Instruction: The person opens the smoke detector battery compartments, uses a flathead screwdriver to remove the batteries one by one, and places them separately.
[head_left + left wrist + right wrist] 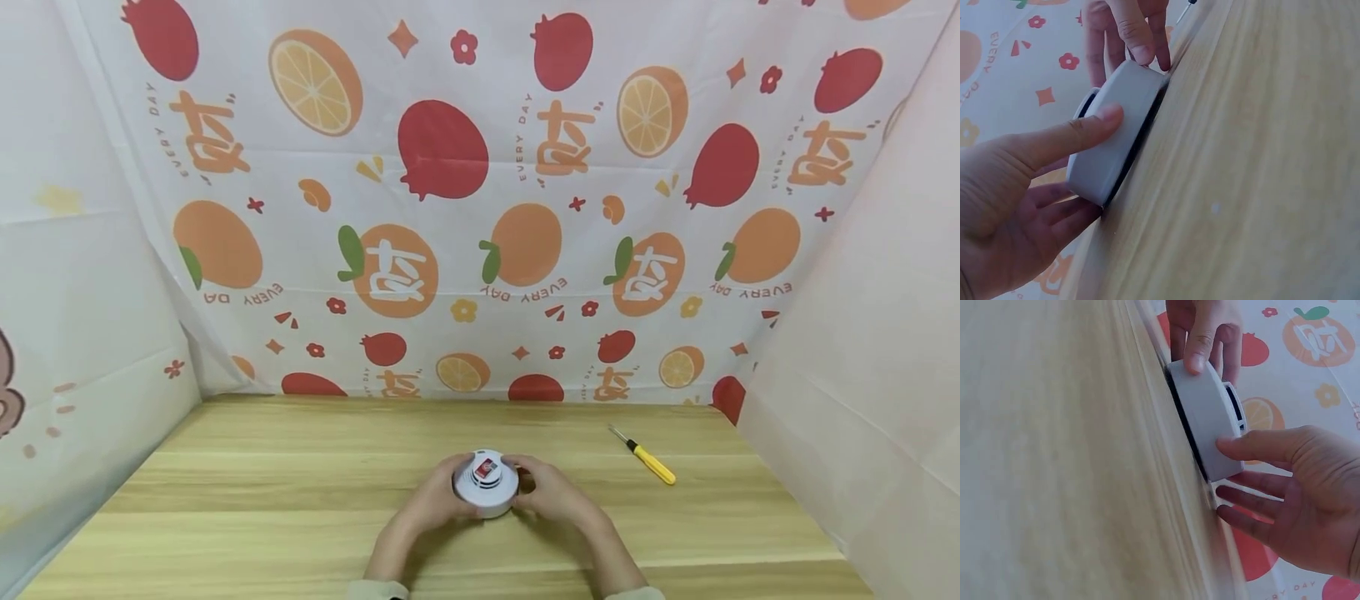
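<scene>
A round white smoke detector (491,497) with a red label on its raised centre stands on the wooden table (300,508), label side up. From one side my left hand (433,497) grips it, thumb (1099,125) on the side wall and fingers round the far side. On the opposite side my right hand (557,493) holds it with the thumb (1241,447) pressed on the wall. Its lower fingers spread near the base in the right wrist view. A dark gap shows along the detector's bottom edge in both wrist views.
To the right of the hands lies a screwdriver (651,462) with a yellow and black handle, its tip pointing to the back left. A fruit-print cloth (465,350) hangs behind the table, and pale cloth walls (862,375) flank it.
</scene>
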A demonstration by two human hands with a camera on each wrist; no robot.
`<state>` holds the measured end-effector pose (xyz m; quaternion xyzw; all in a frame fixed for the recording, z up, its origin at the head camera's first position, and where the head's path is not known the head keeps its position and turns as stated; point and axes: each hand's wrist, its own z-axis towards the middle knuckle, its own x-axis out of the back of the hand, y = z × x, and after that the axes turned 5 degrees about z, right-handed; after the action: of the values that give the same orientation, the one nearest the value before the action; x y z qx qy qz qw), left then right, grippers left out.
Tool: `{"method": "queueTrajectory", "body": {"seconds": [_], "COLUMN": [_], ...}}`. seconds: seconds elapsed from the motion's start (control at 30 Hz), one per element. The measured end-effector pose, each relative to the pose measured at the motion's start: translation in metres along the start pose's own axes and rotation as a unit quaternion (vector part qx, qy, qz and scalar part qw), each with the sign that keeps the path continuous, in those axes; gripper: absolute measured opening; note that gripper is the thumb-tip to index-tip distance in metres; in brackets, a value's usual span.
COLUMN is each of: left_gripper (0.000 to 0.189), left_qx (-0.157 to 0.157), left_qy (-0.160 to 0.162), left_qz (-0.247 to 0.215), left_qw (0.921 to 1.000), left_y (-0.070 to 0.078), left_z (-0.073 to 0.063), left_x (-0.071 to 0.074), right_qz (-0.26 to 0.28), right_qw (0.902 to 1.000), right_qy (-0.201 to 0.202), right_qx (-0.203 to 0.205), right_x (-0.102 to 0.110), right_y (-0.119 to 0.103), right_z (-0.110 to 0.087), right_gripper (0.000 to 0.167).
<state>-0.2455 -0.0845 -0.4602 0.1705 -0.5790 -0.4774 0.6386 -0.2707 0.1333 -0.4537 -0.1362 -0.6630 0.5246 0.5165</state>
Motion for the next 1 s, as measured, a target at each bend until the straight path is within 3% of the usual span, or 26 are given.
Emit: {"method": "queueTrajectory", "body": {"seconds": [0.37,0.7,1.0], "left_gripper": [0.074,0.063,0.056], "left_qx": [0.065,0.065,0.065], "left_qy": [-0.012,-0.018,-0.019], "left_qz": [-0.015,-0.107,-0.096], "left_qw": [0.9977,0.9919,0.9931], "left_y": [0.001,0.006,0.012], "left_z": [0.001,0.003,0.003], "left_x": [0.006,0.009,0.013], "right_qz": [0.032,0.078,0.08], "right_qw": [0.9983,0.9947,0.9949], "right_qy": [0.026,0.042,0.052], "right_qx": [0.041,0.052,0.034], "right_x": [0.005,0.011,0.014], "right_y": [-0.003,-0.004,-0.008], "right_z": [-0.001,-0.001,-0.001], "right_gripper": [0.053,0.041,0.038]}}
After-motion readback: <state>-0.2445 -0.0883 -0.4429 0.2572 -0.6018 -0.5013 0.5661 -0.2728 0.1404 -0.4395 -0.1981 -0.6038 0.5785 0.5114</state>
